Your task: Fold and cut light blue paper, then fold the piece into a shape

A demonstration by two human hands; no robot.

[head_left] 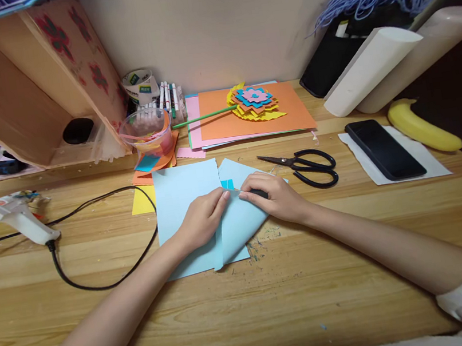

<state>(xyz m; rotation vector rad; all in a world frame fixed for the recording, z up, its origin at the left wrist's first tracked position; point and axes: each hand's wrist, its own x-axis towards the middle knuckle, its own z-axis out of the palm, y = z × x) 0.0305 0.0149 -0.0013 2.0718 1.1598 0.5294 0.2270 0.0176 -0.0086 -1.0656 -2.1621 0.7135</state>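
Observation:
A light blue sheet of paper [185, 188] lies at the middle of the table, with a slit running down from its top edge. Its right part [241, 226] is lifted and folded over. My left hand [205, 217] is closed on the paper beside the slit, thumb against the fingers. In my right hand [275, 195] is a slim tool with a dark handle [260, 193]; its thin tip points left at the slit, and my fingers hide most of it. A small brighter blue piece [227, 184] shows through the gap. Black-handled scissors [306, 166] lie open to the right.
A white glue gun [25, 218] with a looping black cord is at left. Behind stand a plastic cup [147, 133] of paper scraps, markers [168, 98] and a layered paper flower [255, 103] on orange paper [220, 128]. A phone [385, 150] and banana [423, 125] lie right.

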